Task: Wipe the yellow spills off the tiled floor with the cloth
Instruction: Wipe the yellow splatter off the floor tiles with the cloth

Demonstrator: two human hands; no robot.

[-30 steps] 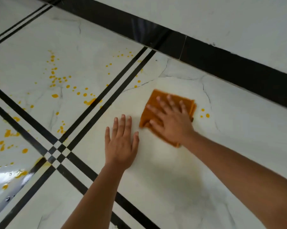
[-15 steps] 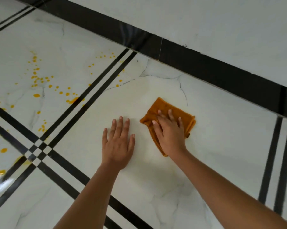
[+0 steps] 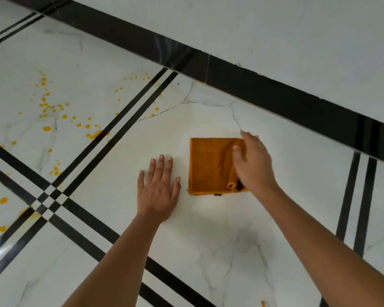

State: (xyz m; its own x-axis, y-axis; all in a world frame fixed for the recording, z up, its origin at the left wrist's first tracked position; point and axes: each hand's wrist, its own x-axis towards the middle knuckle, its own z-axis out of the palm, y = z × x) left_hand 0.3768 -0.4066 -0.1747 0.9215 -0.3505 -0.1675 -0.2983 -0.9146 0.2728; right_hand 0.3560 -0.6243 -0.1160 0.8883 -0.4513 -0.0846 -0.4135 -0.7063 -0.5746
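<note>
Orange cloth (image 3: 208, 167) folded square on the tiled floor (image 3: 208, 229)

Cloth lies on a white marble tile. The right hand (image 3: 253, 165) covers its right edge, above a rolled fold. The hand is blurred, so its grip cannot be told. Just left, apart from the cloth, the left hand (image 3: 157, 191) lies flat, grip spread. Yellow spills (image 3: 46, 128) dot the far-left tile beyond the black double stripes (image 3: 122, 111).
</note>
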